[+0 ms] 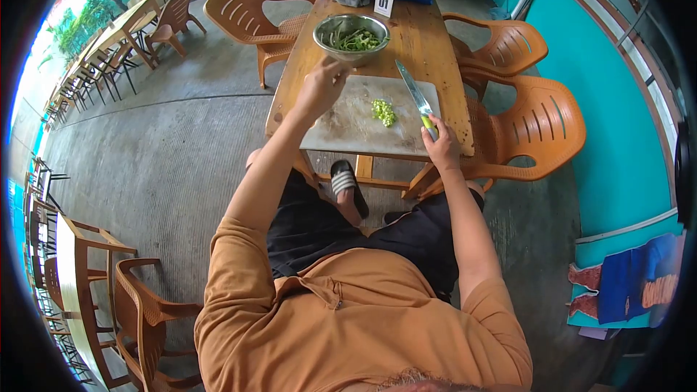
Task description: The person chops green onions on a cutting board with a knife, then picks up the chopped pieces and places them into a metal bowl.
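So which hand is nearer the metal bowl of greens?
Left. The left hand reaches up at the metal bowl, just below its near rim. The right hand holds the knife at the cutting board's near right corner, well back.

Open board surface lies between the left hand (319, 88) and the right hand (441, 147), broken only by a small pile of chopped greens (383, 112) on the cutting board (348, 127). The knife (415, 94) slants across the board's right side, barring that flank. A steel bowl (351, 36) stands just beyond the board's far edge, with a number card (383, 2) and bags behind it. Plastic chairs (534, 127) crowd the table's (428, 40) right side
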The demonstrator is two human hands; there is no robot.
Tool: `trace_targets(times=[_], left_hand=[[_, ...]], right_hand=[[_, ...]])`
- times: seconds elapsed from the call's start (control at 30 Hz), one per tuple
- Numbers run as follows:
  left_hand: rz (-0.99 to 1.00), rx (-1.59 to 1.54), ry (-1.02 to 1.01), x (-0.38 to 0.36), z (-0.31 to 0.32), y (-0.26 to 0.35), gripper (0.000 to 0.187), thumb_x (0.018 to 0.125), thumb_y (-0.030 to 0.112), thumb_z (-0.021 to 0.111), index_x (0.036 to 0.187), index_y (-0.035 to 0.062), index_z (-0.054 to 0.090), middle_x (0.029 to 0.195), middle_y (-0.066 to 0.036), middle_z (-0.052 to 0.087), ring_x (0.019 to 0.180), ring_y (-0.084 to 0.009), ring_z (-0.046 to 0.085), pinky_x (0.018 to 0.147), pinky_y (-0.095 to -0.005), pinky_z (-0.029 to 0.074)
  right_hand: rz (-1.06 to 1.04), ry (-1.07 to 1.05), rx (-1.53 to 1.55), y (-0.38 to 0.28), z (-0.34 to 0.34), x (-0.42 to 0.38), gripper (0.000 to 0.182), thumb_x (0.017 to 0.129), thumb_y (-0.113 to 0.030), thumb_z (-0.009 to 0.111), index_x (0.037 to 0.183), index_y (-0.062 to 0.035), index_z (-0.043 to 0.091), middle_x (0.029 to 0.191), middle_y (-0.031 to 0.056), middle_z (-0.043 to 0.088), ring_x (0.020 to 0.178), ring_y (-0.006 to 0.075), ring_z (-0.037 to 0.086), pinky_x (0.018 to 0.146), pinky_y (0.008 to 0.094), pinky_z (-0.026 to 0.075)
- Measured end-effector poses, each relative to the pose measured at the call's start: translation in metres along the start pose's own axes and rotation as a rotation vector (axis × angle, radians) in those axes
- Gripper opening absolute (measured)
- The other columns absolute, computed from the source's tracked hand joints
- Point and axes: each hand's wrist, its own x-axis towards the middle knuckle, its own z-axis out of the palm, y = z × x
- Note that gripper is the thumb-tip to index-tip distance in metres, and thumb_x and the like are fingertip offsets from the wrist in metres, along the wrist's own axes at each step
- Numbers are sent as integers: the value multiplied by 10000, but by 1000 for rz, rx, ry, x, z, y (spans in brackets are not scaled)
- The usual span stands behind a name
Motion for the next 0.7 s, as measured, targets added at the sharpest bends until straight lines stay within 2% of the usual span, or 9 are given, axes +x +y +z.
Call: trace_targets(times=[0.13,0.2,0.23,0.37,0.5,0.7], left_hand=[[-59,84,-139,-28,32,-14,163,991,86,695,1113,48,797,1095,-154,711,969,-343,716,879,-435,576],[17,175,-193,-39,42,-17,165,990,107,694,1104,51,798,1092,-151,706,1007,-357,710,904,-451,574],[1,153,-213,-43,48,-21,166,974,151,697,1071,53,788,1070,-147,701,1094,-365,688,935,-473,563],[-110,97,-168,-59,70,-29,117,967,162,707,1016,62,743,1041,-130,715,1060,-366,692,920,-473,573],[-119,140,-219,-68,76,-24,100,953,155,715,971,57,726,1015,-119,715,1031,-360,697,900,-476,577],[-163,140,-121,-78,87,-21,98,902,138,724,903,45,696,968,-138,696,972,-365,696,852,-482,576]], right_hand=[[32,-7,-42,-3,-1,-1,396,971,-260,756,1328,-104,689,1240,158,746,1139,388,703,989,471,568],[12,15,-7,-3,0,1,386,972,-266,754,1316,-102,696,1234,161,748,1132,391,706,982,475,570],[24,14,-11,-5,-3,-2,386,972,-266,754,1316,-102,696,1234,161,748,1132,391,706,982,475,570],[25,12,-4,-6,-3,1,382,968,-252,759,1310,-92,699,1220,167,750,1120,393,710,975,477,571],[4,14,-38,-12,-7,0,392,964,-234,764,1319,-86,692,1208,173,751,1119,396,709,968,476,571],[24,15,-50,-17,-9,0,397,962,-233,768,1324,-89,688,1194,172,751,1120,392,706,976,471,565]])
